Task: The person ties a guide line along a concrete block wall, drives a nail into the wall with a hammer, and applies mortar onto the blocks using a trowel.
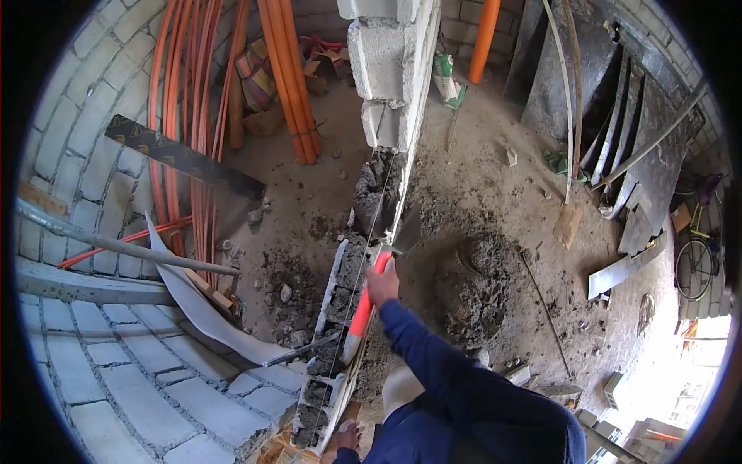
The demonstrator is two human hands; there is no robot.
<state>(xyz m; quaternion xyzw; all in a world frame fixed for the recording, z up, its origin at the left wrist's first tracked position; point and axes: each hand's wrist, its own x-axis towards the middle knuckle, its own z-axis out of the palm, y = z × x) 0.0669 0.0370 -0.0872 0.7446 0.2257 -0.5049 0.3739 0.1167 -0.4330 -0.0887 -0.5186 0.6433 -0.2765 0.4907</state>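
Observation:
My right hand [382, 284] is wrapped around the red handle of a trowel [361, 315]. The trowel's grey blade [410, 230] appears beyond my fist, over the side of a low block wall [334, 305]. Dark wet mortar [372, 189] lies on the wall top where the taller block column [379, 66] ends. A thin string runs lengthwise above the wall. Low in the view, my left hand [349, 435] is beside the near end of the wall; its fingers are partly hidden, and I cannot make out anything in them.
A mortar heap [479, 286] lies on the floor right of the wall, with a thin rod [547, 313] beside it. Orange pipes [290, 77] and a dark board [185, 157] stand left. A metal pole [127, 246] juts in. Sheets [568, 77] and a bicycle [694, 267] are right.

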